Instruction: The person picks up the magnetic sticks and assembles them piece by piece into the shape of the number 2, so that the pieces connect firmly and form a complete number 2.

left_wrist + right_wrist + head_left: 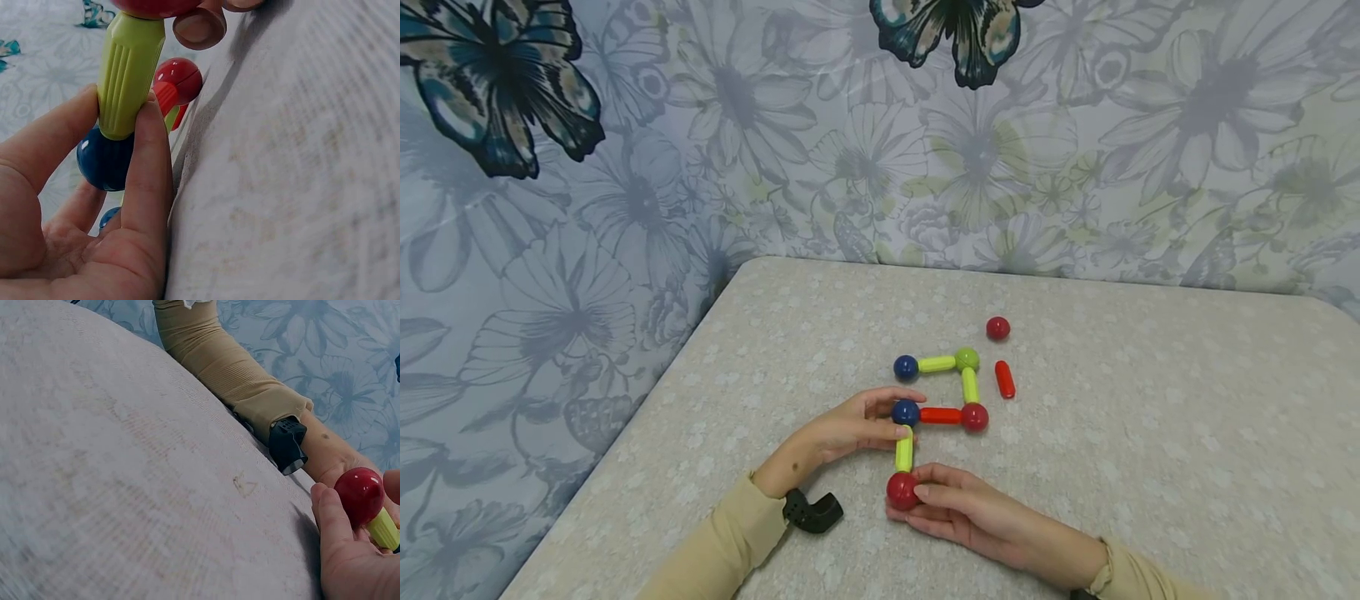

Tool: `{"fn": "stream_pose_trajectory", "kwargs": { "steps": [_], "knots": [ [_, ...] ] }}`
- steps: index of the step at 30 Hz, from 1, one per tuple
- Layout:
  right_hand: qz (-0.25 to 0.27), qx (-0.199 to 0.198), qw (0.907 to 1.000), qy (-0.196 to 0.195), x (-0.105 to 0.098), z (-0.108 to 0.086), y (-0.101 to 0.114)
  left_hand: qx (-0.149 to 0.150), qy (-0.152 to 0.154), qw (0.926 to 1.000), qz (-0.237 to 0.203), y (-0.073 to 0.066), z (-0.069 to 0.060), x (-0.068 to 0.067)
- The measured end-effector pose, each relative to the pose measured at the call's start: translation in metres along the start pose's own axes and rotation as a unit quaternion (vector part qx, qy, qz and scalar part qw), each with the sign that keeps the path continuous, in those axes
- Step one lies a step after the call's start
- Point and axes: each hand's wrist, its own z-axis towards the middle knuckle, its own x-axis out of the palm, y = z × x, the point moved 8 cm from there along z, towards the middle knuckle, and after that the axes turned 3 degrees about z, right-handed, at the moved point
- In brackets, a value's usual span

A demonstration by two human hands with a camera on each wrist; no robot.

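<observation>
You wear sand-tan long sleeves, and the left sleeve shows fine ribbing and soft creases in the right wrist view, bunching into folds toward its cuff, with your left hand bare beyond it. Strapped at that wrist is a matte black device — curved and chunky, with a blunt outer end — and a small round mark sits near it. Your right sleeve matches, its cuff wrinkled above your bare right hand, with a sliver of black gear just below.
</observation>
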Motion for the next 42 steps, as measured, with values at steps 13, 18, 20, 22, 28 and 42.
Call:
{"fn": "stream_pose_trajectory", "kwargs": {
  "steps": [13,18,20,22,28,42],
  "knots": [
    [-0.047,0.004,0.9989,0.004,-0.001,-0.002,0.003,-0.002,-0.001,1.0,-0.001,0.0,0.0,-0.001],
    [-0.055,-0.009,0.9981,-0.026,-0.008,-0.004,0.007,-0.004,-0.016,0.9998,-0.008,0.001,0.0,-0.003],
    [-0.056,-0.009,0.9978,-0.033,-0.01,-0.004,0.008,-0.005,-0.019,0.9998,-0.007,0.001,0.0,-0.003],
    [-0.053,-0.005,0.998,-0.034,-0.011,-0.004,0.008,-0.006,-0.019,0.9998,-0.009,0.002,0.0,-0.003],
    [-0.041,-0.006,0.9985,-0.035,-0.012,-0.004,0.008,-0.002,0.01,0.9997,-0.021,0.002,-0.001,0.002],
    [-0.029,-0.017,0.9976,-0.06,-0.015,-0.004,0.009,-0.03,0.005,0.9995,-0.01,0.003,-0.005,0.011]
  ]
}}
